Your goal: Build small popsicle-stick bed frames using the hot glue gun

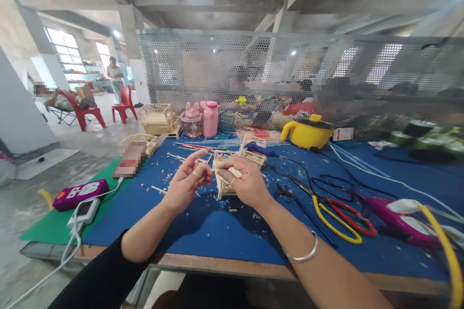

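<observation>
My left hand (188,181) and my right hand (244,181) meet over the blue mat, fingertips almost touching. Both are closed in a pinch, the left with one finger stretched forward. A tiny pale piece seems to lie between the fingertips, too small to make out. Behind and below my right hand stands a small frame of wooden sticks (225,189), partly hidden by that hand. Just beyond it is a second stick frame (255,152), with a blue-handled tool (260,148) resting against it, its cord running right. Loose wooden sticks (181,158) lie past my left hand.
Pliers (295,203) and yellow-and-red-handled scissors (335,217) lie right, among cords. A yellow electric pot (311,133), pink bottle (210,119) and stacked wooden frames (159,119) stand at the back before a perforated metal screen (217,58). A phone (130,158) lies left.
</observation>
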The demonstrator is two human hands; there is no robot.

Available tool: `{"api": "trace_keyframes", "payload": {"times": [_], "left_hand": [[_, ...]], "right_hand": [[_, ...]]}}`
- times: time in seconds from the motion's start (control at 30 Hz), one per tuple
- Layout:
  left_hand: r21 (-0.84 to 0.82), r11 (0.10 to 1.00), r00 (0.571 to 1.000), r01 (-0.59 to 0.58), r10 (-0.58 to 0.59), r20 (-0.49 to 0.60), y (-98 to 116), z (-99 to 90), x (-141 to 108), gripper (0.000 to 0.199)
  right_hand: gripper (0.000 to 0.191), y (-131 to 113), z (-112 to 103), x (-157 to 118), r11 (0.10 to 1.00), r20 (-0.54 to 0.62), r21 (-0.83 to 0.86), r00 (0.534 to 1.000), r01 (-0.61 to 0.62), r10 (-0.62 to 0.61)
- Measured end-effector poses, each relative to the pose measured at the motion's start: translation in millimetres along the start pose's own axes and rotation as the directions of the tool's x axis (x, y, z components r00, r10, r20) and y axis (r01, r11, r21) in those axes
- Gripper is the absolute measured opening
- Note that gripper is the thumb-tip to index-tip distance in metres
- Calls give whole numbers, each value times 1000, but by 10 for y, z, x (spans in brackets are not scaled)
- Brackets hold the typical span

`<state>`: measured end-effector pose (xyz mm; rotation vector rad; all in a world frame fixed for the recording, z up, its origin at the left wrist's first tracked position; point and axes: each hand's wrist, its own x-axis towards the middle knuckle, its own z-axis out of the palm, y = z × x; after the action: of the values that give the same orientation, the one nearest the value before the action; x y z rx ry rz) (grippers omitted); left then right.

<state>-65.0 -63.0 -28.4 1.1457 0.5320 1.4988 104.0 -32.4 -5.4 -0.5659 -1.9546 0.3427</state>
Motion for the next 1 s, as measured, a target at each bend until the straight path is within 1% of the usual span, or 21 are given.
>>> {"api": "trace_keyframes", "payload": {"times": [0.1,0.2,0.3,0.4,0.47,0.53,0.6,0.67,0.73,0.77,0.83,0.87,0.9,0.93,0.97,1.0], "left_hand": [[44,999,1000,-30,30,1,-3,-8,11,52],[76,997,999,-33,33,3,-14,-38,25,52],[92,995,999,-35,35,-2,-25,-63,28,48],[91,995,999,-46,48,-18,-30,-68,23,47],[93,994,998,-49,52,-29,-30,-60,23,46],[95,994,998,-53,57,-35,-27,-48,29,44],[97,994,998,-54,58,-40,-24,-39,35,42],[101,994,998,-45,50,-47,-20,-31,40,41],[104,994,998,-34,40,-54,-15,-24,41,40],[103,994,998,-34,40,-56,-14,-21,42,38],[97,995,997,-37,44,-61,-14,-13,43,36],[94,995,997,-39,45,-67,-16,-11,45,35],[96,995,996,-38,46,-76,-19,-9,48,36],[102,994,995,-37,46,-87,-24,-10,52,37],[112,993,994,-34,46,-100,-30,-13,57,39],[124,992,993,-33,47,-112,-37,-17,62,40]], "right_hand": [[4,-14,12,-10,997,26,-46,998,58,-57],[5,-35,19,-24,994,47,-64,996,84,-81],[10,-64,9,-39,1000,19,-2,1000,18,-18],[18,-82,-13,-47,986,-38,142,995,-89,95],[20,-80,-22,-47,965,-83,237,987,-112,135],[21,-77,-19,-49,958,-127,265,981,-112,150],[28,-87,-8,-54,969,-152,218,976,-121,156],[37,-112,-7,-55,983,-166,120,973,-138,157],[41,-128,-48,-33,988,-227,17,962,-154,154],[41,-118,-94,-10,986,-284,-22,947,-166,153],[35,-28,-241,66,977,-426,-70,892,-203,155],[29,58,-337,113,968,-484,-88,859,-237,166],[18,170,-440,164,953,-534,-118,827,-278,175],[28,302,-544,213,931,-543,-172,820,-321,182],[52,446,-643,257,892,-501,-243,837,-382,222],[64,593,-730,295,827,-437,-349,857,-441,272]]}}
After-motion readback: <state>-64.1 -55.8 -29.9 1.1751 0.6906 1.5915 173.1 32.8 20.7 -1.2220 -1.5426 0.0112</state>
